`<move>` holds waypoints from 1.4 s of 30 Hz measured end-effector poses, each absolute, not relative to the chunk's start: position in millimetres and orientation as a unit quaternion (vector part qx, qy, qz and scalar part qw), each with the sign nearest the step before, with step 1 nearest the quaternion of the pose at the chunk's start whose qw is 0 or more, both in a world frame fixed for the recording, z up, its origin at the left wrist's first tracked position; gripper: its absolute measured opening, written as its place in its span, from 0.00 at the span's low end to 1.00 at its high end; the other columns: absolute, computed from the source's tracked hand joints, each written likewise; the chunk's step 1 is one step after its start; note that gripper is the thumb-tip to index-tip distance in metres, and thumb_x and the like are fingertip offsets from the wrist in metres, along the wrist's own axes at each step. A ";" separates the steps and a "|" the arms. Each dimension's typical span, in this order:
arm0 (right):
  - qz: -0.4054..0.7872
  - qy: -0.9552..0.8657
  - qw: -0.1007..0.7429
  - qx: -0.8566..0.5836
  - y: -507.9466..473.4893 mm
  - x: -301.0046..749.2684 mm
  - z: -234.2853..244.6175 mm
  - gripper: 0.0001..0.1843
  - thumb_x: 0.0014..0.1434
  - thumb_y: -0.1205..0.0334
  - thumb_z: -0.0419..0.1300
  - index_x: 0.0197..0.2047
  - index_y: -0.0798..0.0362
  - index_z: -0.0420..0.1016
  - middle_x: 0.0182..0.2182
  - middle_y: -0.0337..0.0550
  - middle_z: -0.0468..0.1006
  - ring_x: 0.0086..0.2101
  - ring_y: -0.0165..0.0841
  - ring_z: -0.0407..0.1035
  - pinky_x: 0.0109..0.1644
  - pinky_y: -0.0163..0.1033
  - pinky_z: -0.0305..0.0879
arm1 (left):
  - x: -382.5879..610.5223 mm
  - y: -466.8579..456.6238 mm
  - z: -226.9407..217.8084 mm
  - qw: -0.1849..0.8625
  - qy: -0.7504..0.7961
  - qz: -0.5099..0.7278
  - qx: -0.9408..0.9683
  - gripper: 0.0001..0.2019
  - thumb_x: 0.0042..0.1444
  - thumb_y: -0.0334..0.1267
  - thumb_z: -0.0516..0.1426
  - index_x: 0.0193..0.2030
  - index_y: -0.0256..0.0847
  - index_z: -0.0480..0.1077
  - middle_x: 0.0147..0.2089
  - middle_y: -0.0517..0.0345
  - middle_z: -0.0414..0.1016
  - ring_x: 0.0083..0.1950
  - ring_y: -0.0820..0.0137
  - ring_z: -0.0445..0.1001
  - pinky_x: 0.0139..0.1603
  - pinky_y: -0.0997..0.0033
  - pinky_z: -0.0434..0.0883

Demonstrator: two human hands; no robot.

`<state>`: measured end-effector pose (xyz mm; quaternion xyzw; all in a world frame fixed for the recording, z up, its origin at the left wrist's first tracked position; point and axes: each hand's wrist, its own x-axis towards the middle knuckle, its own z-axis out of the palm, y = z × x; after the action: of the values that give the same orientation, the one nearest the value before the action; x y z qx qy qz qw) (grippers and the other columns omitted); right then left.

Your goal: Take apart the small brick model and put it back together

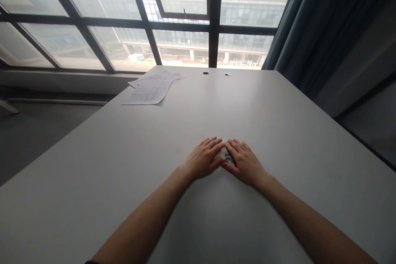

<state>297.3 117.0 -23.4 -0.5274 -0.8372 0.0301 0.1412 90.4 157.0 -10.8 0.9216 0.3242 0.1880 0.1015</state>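
Observation:
Both of my hands lie side by side on the white table [123,161], a little ahead of me. My left hand [202,159] rests flat with its fingers stretched forward. My right hand [243,161] also lies flat, fingers extended, touching the left at the fingertips. Between and under them sits a small pale object with dark markings [227,157], mostly covered by the fingers. I cannot make out what it is.
Printed paper sheets [151,88] lie at the table's far left corner. Two small round holes [206,73] sit near the far edge. Beyond is a large window [173,16], with a dark curtain [312,20] on the right.

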 end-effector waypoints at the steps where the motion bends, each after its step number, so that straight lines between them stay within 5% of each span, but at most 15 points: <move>1: 0.030 -0.836 0.150 -0.527 116.0 296.4 -22.7 0.35 0.63 0.44 0.52 0.64 0.59 0.60 0.64 0.55 0.60 0.63 0.47 0.53 0.66 0.55 0.46 | 87.8 156.6 -9.9 0.105 0.327 0.206 0.916 0.23 0.62 0.45 0.53 0.63 0.43 0.59 0.65 0.50 0.62 0.66 0.59 0.60 0.67 0.55 0.57; 7: 0.034 -0.836 0.178 -0.519 113.4 295.6 -20.0 0.31 0.62 0.48 0.55 0.63 0.58 0.62 0.62 0.56 0.63 0.62 0.47 0.55 0.65 0.55 0.49 | 66.4 155.0 -7.7 0.101 0.370 0.253 0.888 0.23 0.60 0.45 0.55 0.61 0.43 0.62 0.60 0.48 0.67 0.61 0.60 0.64 0.62 0.55 0.63; 13: 0.036 -0.859 0.167 -0.482 122.2 288.1 -21.6 0.46 0.58 0.40 0.55 0.69 0.63 0.48 0.66 0.60 0.53 0.65 0.48 0.45 0.67 0.56 0.45 | 56.7 153.7 -9.8 0.070 0.383 0.119 0.914 0.37 0.58 0.58 0.52 0.69 0.44 0.49 0.71 0.46 0.49 0.71 0.54 0.49 0.68 0.49 0.50; 21: 0.058 -0.894 0.132 -0.425 150.3 272.9 -21.3 0.62 0.47 0.26 0.55 0.68 0.69 0.47 0.66 0.66 0.50 0.66 0.52 0.43 0.68 0.57 0.41 | 60.5 152.4 -7.5 0.059 0.388 0.073 0.917 0.35 0.62 0.57 0.47 0.71 0.45 0.44 0.72 0.53 0.48 0.72 0.55 0.46 0.70 0.50 0.47; 42: 0.110 -0.886 0.215 -0.396 152.0 261.6 -21.3 0.48 0.49 0.41 0.66 0.65 0.58 0.56 0.61 0.57 0.65 0.62 0.45 0.56 0.67 0.53 0.48 | 66.2 142.8 -6.0 0.086 0.405 0.154 0.897 0.24 0.62 0.42 0.53 0.63 0.41 0.57 0.66 0.47 0.61 0.68 0.58 0.57 0.68 0.50 0.53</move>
<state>261.6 152.0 -21.3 -0.3962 -0.8858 0.1105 0.2147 66.2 142.8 -6.0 0.8972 0.4048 0.1540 0.0863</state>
